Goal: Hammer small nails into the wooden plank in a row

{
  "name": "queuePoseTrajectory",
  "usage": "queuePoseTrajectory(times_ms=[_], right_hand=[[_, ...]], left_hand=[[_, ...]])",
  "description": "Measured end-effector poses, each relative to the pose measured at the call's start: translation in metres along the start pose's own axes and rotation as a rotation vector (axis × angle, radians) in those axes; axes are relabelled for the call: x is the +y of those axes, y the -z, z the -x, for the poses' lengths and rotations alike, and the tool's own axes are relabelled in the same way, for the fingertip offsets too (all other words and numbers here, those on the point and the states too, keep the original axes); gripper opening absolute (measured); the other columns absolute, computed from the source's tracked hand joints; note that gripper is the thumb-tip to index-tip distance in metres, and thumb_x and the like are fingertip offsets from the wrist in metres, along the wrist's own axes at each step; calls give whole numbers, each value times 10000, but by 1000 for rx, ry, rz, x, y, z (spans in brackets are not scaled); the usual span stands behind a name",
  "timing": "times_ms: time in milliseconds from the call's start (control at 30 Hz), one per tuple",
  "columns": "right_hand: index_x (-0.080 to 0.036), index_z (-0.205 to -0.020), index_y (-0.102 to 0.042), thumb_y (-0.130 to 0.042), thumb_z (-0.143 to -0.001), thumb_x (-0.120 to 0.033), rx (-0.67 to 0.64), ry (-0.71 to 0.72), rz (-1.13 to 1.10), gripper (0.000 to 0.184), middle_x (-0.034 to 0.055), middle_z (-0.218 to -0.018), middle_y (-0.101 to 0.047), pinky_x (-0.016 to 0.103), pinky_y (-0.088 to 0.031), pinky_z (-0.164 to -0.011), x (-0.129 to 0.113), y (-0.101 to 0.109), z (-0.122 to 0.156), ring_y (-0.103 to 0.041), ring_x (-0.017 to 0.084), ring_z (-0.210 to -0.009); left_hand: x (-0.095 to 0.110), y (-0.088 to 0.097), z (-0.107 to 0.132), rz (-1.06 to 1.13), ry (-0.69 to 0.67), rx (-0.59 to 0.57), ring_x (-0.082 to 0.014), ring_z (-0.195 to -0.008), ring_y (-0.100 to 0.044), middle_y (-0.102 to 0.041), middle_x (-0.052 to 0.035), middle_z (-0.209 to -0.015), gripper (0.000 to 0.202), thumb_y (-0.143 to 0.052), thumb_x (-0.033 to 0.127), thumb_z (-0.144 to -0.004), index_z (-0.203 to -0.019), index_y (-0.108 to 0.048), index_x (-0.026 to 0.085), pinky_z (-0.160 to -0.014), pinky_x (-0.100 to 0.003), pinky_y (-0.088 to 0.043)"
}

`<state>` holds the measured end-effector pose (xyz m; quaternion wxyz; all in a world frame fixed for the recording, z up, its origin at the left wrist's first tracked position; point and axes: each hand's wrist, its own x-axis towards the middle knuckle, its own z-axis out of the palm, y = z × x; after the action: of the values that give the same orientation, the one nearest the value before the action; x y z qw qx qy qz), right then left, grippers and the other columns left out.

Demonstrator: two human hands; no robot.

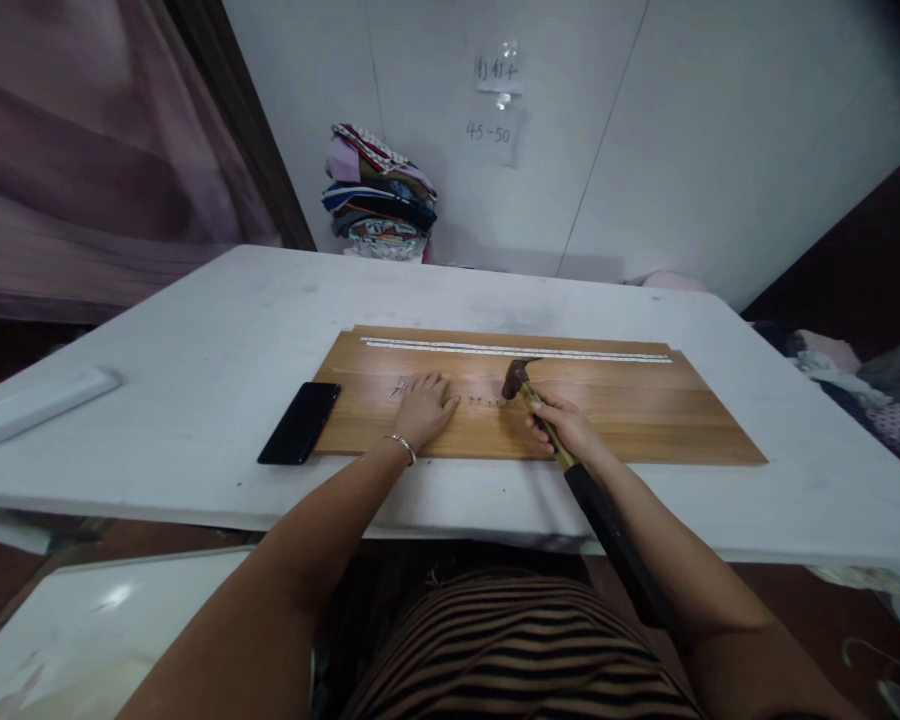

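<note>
Hammer is held near its head, right hand wrapped round it, likely for control; loose nails lie handy by left hand, fingers spread, seemingly empty.

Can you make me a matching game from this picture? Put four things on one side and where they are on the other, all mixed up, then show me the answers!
Things:
1. Hammer
2. Black phone
3. Bracelet
4. Pile of folded cloth

Places:
A. Around the wrist of the left hand
B. By the wall
C. In the grip of the right hand
D. At the left end of the wooden board

Right pairs: 1-C, 2-D, 3-A, 4-B
</note>
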<state>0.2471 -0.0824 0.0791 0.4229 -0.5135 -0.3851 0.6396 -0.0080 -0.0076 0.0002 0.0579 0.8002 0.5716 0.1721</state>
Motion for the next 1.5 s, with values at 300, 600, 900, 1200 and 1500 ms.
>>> queuePoseTrajectory(times_ms=[300,600,900,1200,1500], right_hand=[[-211,-1117,-613,-749,-695,-358,4,-4,-8,468,-62,-653,-586,187,-297,-350,0,2,-1,-416,75,-424],[-217,-1086,-615,-747,-698,-357,-2,3,-16,433,-61,-649,-592,180,-285,-342,2,0,0,-413,71,-419],[-227,-1121,-598,-755,-699,-371,-6,13,-10,473,-68,-651,-588,180,-290,-344,-2,0,1,-416,74,-421],[-217,-1045,-603,-758,-703,-358,-9,-14,-16,401,-64,-652,-579,183,-292,-349,1,-2,0,-405,69,-422],[-226,-1112,-608,-752,-703,-356,8,-5,-8,453,-61,-650,-597,178,-298,-340,-5,-1,1,-422,76,-421]], left_hand=[[4,6,1,-12,19,-28,-302,-1370,-509,-591,-142,-1456,337,-521,390,-999,-1228,-655,182,-1171,-472,-389],[3,4,1,-11,22,-20,-305,-1378,-503,-595,-132,-1454,335,-513,397,-998,-1237,-651,207,-1174,-480,-385],[2,2,1,-6,14,-1,-308,-1368,-508,-598,-132,-1454,323,-512,395,-997,-1221,-656,213,-1173,-492,-385],[3,4,1,0,20,-18,-310,-1364,-516,-598,-139,-1451,331,-516,396,-996,-1226,-654,202,-1164,-497,-393],[2,3,1,-11,23,-16,-300,-1368,-512,-594,-124,-1460,336,-506,416,-1003,-1234,-651,219,-1171,-483,-386]])
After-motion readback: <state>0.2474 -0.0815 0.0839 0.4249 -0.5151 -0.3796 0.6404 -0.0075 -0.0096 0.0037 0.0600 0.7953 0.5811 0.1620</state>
